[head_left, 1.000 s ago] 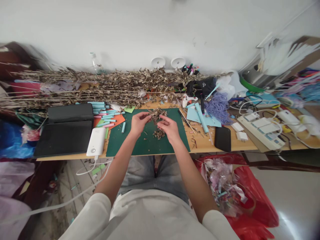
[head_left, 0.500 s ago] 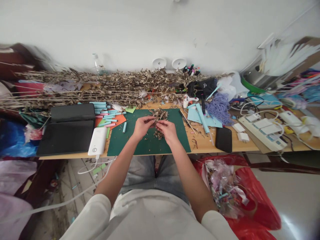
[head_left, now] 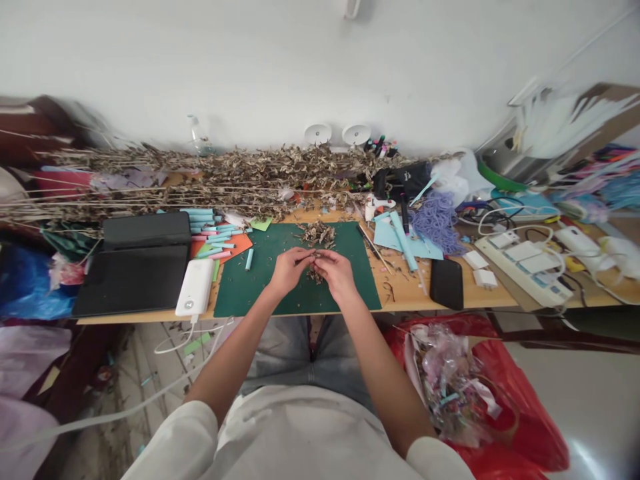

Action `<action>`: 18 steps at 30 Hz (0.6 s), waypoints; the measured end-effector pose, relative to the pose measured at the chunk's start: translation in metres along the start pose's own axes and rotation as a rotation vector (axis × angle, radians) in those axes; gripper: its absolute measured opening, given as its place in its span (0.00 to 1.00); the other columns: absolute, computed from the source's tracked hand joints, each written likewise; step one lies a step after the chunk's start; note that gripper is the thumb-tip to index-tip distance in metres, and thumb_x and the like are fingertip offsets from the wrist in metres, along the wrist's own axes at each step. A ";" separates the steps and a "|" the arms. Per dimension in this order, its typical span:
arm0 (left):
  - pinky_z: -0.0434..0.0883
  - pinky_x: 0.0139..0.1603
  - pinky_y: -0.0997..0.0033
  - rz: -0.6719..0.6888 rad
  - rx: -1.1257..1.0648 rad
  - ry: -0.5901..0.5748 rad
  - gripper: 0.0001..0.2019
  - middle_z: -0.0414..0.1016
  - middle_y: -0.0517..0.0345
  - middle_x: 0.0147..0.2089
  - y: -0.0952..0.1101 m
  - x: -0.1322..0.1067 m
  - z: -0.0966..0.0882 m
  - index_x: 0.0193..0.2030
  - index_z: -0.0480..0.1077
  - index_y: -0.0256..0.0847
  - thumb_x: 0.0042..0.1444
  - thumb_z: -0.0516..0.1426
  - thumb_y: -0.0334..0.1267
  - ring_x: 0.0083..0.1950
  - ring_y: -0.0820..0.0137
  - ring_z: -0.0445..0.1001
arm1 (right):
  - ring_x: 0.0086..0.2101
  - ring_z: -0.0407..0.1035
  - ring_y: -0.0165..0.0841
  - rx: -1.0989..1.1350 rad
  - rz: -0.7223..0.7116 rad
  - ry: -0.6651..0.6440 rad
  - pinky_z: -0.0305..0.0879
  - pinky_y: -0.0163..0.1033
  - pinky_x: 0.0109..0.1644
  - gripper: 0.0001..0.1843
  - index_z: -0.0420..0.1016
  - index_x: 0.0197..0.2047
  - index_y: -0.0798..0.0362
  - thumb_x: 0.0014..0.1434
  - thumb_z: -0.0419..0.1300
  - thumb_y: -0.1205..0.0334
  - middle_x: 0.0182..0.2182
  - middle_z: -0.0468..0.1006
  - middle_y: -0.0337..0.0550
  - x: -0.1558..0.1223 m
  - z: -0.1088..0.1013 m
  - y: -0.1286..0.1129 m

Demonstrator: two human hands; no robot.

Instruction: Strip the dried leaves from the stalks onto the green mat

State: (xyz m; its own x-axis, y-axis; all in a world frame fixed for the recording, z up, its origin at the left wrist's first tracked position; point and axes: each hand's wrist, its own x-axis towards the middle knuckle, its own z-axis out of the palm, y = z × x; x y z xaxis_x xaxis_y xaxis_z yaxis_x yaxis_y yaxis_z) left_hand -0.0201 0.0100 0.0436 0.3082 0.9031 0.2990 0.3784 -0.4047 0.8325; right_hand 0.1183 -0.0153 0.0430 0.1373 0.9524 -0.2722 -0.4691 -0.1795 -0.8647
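Note:
My left hand (head_left: 289,272) and my right hand (head_left: 338,273) meet above the green cutting mat (head_left: 245,293). Their fingertips are pinched together on a small bit of dried leaf (head_left: 313,257), mostly hidden by the fingers. Just beyond the hands lies a loose heap of dried leaves (head_left: 319,235) on the mat. Beneath the fingers, a second small heap (head_left: 314,275) is partly covered. Crumbs are scattered over the mat. A short light-blue paper tube (head_left: 249,259) lies left of my left hand.
Long dried stalks (head_left: 225,177) stretch along the wall. At left are a black tablet case (head_left: 133,280), a white power bank (head_left: 195,287) and several paper tubes. At right are a glue gun (head_left: 376,207), purple yarn (head_left: 437,223), a phone (head_left: 447,283) and a power strip (head_left: 525,270). Below hangs a red bag (head_left: 520,400).
Both hands have drawn slightly toward my body, uncovering more of the far leaf heap. The fingertips remain together. The view has tilted up a little.

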 end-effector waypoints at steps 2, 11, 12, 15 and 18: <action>0.71 0.45 0.70 0.027 0.033 0.003 0.11 0.79 0.53 0.41 -0.003 -0.001 0.000 0.45 0.78 0.43 0.59 0.56 0.36 0.41 0.68 0.76 | 0.30 0.75 0.30 0.046 0.043 -0.020 0.73 0.36 0.39 0.16 0.77 0.36 0.53 0.41 0.70 0.62 0.29 0.80 0.39 -0.003 -0.001 -0.002; 0.72 0.43 0.70 -0.022 0.023 0.050 0.15 0.80 0.54 0.43 -0.003 -0.007 0.006 0.52 0.74 0.41 0.57 0.58 0.33 0.40 0.67 0.77 | 0.28 0.74 0.30 0.043 -0.023 0.081 0.74 0.38 0.40 0.11 0.80 0.30 0.54 0.42 0.70 0.59 0.27 0.81 0.40 -0.003 -0.001 0.010; 0.72 0.43 0.70 -0.019 0.009 0.051 0.14 0.80 0.54 0.42 -0.002 -0.008 0.006 0.50 0.75 0.42 0.57 0.58 0.33 0.40 0.68 0.77 | 0.28 0.74 0.30 0.033 -0.030 0.085 0.74 0.38 0.41 0.11 0.80 0.30 0.54 0.42 0.70 0.59 0.27 0.81 0.40 -0.003 0.000 0.012; 0.72 0.46 0.68 0.037 -0.032 0.057 0.09 0.80 0.54 0.42 -0.001 -0.010 0.005 0.43 0.77 0.42 0.58 0.57 0.35 0.42 0.67 0.77 | 0.30 0.75 0.32 0.025 -0.042 0.088 0.73 0.41 0.43 0.12 0.81 0.30 0.54 0.41 0.70 0.59 0.28 0.81 0.41 -0.003 0.001 0.014; 0.72 0.47 0.67 0.057 -0.076 0.069 0.08 0.79 0.52 0.43 -0.002 -0.011 0.005 0.42 0.78 0.42 0.56 0.60 0.37 0.43 0.66 0.77 | 0.33 0.75 0.34 0.042 -0.031 0.077 0.73 0.42 0.46 0.12 0.81 0.30 0.55 0.41 0.71 0.59 0.30 0.82 0.42 -0.003 0.000 0.014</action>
State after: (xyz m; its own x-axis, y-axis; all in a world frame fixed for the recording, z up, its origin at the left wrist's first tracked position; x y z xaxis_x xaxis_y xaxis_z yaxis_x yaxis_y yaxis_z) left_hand -0.0200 0.0002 0.0360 0.2656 0.8876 0.3762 0.2938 -0.4462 0.8453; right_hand 0.1108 -0.0209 0.0318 0.2185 0.9351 -0.2790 -0.4999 -0.1383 -0.8550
